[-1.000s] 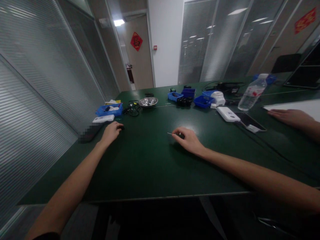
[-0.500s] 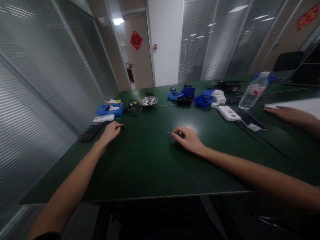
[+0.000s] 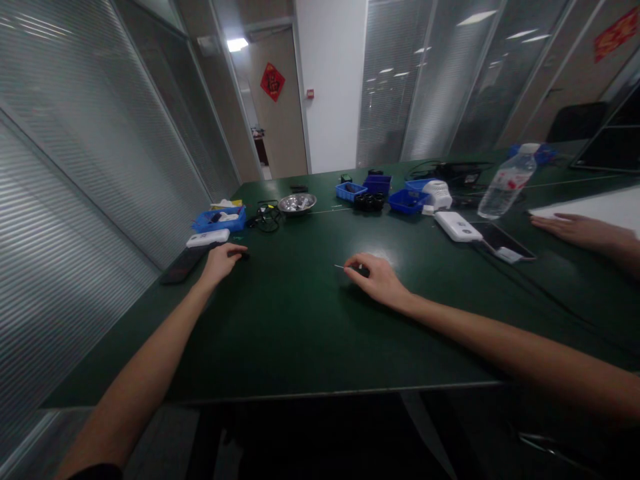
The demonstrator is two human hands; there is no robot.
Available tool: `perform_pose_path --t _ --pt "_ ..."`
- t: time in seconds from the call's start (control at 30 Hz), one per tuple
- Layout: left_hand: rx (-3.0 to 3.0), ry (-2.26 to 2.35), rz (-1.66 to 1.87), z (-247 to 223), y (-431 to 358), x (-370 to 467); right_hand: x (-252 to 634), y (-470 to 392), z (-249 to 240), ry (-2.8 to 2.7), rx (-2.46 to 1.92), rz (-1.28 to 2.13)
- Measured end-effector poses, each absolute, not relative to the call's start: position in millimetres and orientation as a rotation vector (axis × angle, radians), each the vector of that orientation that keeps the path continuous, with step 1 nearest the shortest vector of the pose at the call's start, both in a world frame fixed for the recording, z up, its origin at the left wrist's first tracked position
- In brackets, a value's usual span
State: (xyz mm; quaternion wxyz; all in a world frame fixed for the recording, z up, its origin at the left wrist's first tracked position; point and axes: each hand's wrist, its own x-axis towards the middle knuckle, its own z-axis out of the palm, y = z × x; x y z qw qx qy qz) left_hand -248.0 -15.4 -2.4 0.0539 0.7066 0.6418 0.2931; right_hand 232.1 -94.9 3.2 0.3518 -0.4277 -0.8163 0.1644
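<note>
My left hand (image 3: 221,263) is over the left part of the green table (image 3: 280,320), fingers bent around a small black object (image 3: 245,255) at their tips. The object's kind is too small to make out. To the right, my right hand (image 3: 376,277) rests near the table's middle. Thumb and forefinger are pinched on a thin, pale, needle-like rod (image 3: 339,267), which points left. Something dark shows inside the curl of that hand, partly hidden.
A metal bowl (image 3: 297,204), cables (image 3: 265,217) and a blue tray (image 3: 219,219) stand beyond my left hand. Farther right are blue bins (image 3: 407,201), a white power bank (image 3: 457,227), a phone (image 3: 503,241), a water bottle (image 3: 507,183) and another person's hand (image 3: 583,230).
The fingers of my left hand have lifted slightly, and more of the small black object shows at their tips. My right hand and the rod have stayed in place.
</note>
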Motion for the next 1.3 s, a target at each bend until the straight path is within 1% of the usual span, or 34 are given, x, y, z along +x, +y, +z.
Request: perform_pose_path --t 0.23,0.83,0.97,1.07,1.17,1.3 --pt "1.869 1.881 0.947 -1 -13 -251 232 -96 5 -2.127 -1.112 0.426" --pt "1.915 1.824 0.983 0 -18 -247 232 -96 5 -2.137 -1.088 0.421" --pt "2.116 1.954 0.833 -6 -23 -245 231 -97 5 -2.14 -1.091 0.415" --pt "2.316 2.089 0.693 -13 -30 -237 231 -99 3 -2.188 -1.106 0.347" --pt "2.425 2.115 0.649 -18 -40 -226 231 -102 1 -2.291 -1.097 0.279" --pt "2.423 2.072 0.644 -19 -51 -217 230 -104 0 -2.375 -1.074 0.254"
